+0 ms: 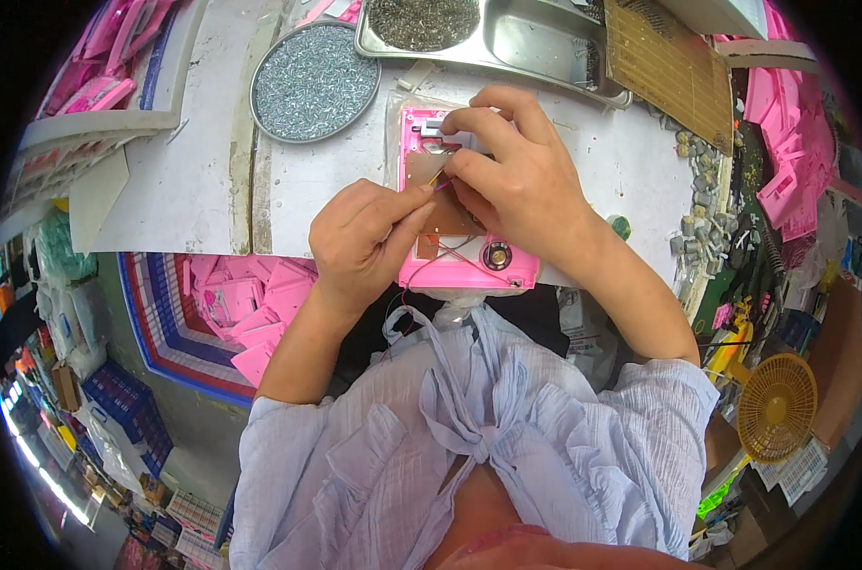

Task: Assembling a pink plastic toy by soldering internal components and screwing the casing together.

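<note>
On the white tabletop before me lies an open pink plastic casing [464, 277], with a brown board [423, 169] inside. A round black speaker [497, 255] sits near its lower right corner, and thin red wires run across the lower part. My left hand [364, 228] is closed in a pinch at the casing's left side, holding thin wires [437, 178] between thumb and forefinger. Over the casing's right half, my right hand [521, 171] bends its fingers down, thumb and forefinger together at the same wires. The fingers hide part of the casing and the exact wire ends.
Behind the casing stand a round tray of small screws [315, 84] and a divided metal tray [536, 47] partly filled with small dark parts. Small grey metal pieces [702, 209] lie at the right. A striped basket [151, 323] of pink parts stands lower left; a yellow fan [777, 408] lower right.
</note>
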{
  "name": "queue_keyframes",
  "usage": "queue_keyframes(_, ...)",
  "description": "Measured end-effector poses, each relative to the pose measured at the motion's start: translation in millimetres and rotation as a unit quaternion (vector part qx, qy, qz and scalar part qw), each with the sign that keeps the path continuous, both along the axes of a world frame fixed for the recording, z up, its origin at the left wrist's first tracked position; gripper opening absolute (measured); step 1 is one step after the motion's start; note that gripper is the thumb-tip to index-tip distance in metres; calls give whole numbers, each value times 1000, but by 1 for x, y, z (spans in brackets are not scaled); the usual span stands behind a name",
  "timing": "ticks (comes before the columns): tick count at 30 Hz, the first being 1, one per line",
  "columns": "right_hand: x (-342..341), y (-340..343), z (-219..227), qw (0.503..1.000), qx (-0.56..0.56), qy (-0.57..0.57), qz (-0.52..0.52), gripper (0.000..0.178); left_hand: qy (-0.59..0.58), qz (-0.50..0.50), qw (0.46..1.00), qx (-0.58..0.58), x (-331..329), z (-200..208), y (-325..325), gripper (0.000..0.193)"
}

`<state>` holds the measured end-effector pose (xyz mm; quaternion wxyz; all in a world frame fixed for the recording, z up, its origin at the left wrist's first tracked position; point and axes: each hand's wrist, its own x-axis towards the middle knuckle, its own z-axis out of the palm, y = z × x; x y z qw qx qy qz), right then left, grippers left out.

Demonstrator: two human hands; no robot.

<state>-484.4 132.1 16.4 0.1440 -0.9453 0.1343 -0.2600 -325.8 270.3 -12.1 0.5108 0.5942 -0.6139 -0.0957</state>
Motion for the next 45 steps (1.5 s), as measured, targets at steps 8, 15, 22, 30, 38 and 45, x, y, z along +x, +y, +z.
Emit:
queue_keyframes(8,1,-4,-7,999,-23,-48,7,22,14,57,998,35,-5,0,5,16)
queue_keyframes(15,-5,-10,-5,995,52,-78,-15,15,-25,70,992,107,0,5,10,10)
queue_keyframes(22,8,-13,3,991,121,-39,-42,9,-163,39,969,182,8,25,2,11)
queue_keyframes(30,20,-25,1,986,161,33,-30,14,-394,-34,869,296,11,47,-17,14)
queue_keyframes(38,21,-39,0,975,222,12,8,18,-251,-65,964,58,-26,49,-30,16)
queue_keyframes(45,-55,-35,20,943,294,-101,-118,18,189,-38,971,144,-46,18,-43,8)
